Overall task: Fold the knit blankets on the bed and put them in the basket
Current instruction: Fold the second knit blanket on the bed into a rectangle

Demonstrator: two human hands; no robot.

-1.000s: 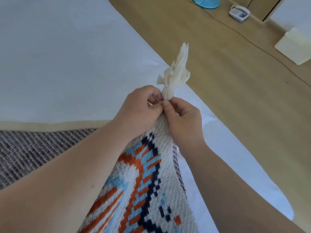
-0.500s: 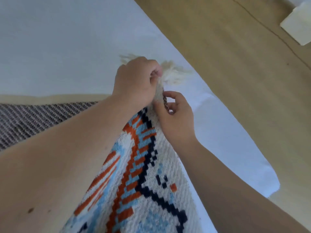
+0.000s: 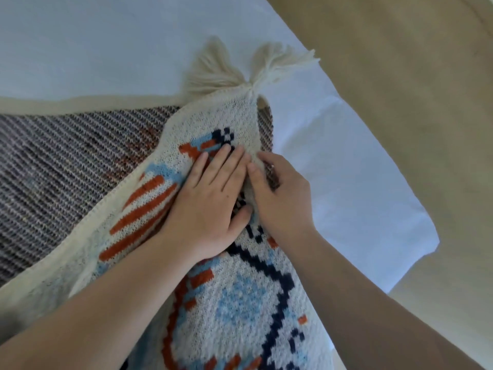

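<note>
Two bare forearms run up to the left hand [image 3: 210, 201] and the right hand [image 3: 282, 193] — no sleeves, rings or watch in view — fingernails short and unpainted.

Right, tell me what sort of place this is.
Most likely a bedroom at home. A bed with a white sheet fills most of the view, a patterned knit blanket with cream tassels lies spread on it under both hands, and a wooden floor runs alongside.

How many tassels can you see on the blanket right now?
2. Left tassel and right tassel lie fanned on the white sheet, at the corner of the patterned knit blanket. Other corners are out of view.
</note>
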